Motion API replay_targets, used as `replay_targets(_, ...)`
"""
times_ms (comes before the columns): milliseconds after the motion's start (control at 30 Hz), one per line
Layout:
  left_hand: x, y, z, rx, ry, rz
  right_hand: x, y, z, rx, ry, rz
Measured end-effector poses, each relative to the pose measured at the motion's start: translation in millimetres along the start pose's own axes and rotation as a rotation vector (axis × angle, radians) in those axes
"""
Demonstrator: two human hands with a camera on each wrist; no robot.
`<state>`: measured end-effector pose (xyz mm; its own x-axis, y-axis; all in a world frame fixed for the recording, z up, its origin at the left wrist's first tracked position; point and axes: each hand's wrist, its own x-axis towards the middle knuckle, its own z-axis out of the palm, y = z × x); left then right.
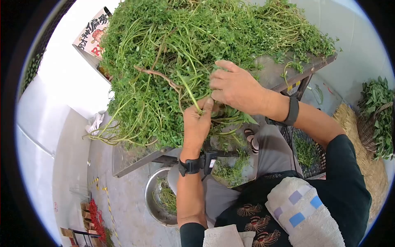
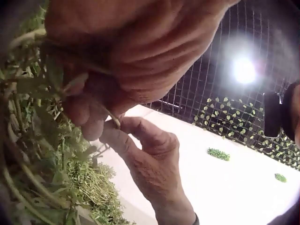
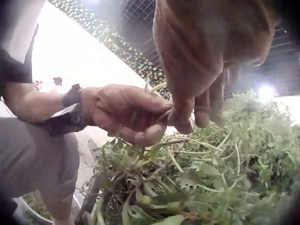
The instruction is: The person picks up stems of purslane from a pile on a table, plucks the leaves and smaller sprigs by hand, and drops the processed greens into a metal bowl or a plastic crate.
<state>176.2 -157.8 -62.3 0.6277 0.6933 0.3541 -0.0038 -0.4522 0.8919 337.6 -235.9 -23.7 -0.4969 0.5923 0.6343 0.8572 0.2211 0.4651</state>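
A big heap of leafy green stems (image 1: pixel 148 103) covers much of the table. At its near edge the left hand (image 1: pixel 198 123) grips a pale green stem (image 1: pixel 189 94) between thumb and curled fingers. Just to the right and above, the right hand (image 1: pixel 238 88) has bent fingers; in the right wrist view its thumb and a fingertip (image 3: pixel 180 123) pinch a thin stem beside the left hand (image 3: pixel 129 112). The left wrist view also shows the right hand (image 2: pixel 152 164) pinching at the left hand's fingertips. A brown twisted stem (image 1: pixel 158 74) lies on the heap.
A metal bowl (image 1: pixel 149 197) with some greens stands on the floor below the table (image 1: pixel 138 164). Right of the legs is a dark crate (image 1: pixel 319 158) with greens. A woven basket (image 1: pixel 366 131) with leafy plants stands at far right; a printed box (image 1: pixel 92 37) is at upper left.
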Motion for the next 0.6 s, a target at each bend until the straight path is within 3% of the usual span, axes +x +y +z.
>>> replay_targets(67, -2.6, 4.6, 2.1, -0.119, -0.081, -0.082, -8.5, 5.6, 0.4, 0.045, -0.058, 0.014)
replay_targets(133, -0.3, -5.3, -2.8, 0.015, -0.083, 0.042, -19.2, 23.4, 6.6, 0.032, -0.11, 0.02)
replay_targets(200, -2.2, -4.4, -5.4, 0.01, -0.122, -0.003, -33.4, 40.4, 13.0, 0.162, -0.081, 0.092)
replay_targets(267, 0.5, -4.3, -3.4, -0.049, -0.129, 0.049, -36.1, 47.2, 9.0, 0.53, -0.148, 0.356)
replay_targets(300, 0.0, -3.0, -2.2, -0.042, -0.141, 0.056, -37.0, 48.2, 7.5, 0.563, -0.247, 0.368)
replay_targets(433, -2.6, 10.3, 5.0, -0.021, -0.165, 0.041, -32.5, 34.1, 13.2, 0.665, -0.213, 0.285)
replay_targets(533, -1.9, 11.6, 1.6, 0.038, -0.142, 0.005, -35.7, 34.5, 17.0, 0.601, -0.189, 0.231)
replay_targets(600, -2.7, 10.2, 4.3, 0.04, -0.107, 0.021, -42.7, 35.4, 16.4, 0.388, -0.176, 0.154)
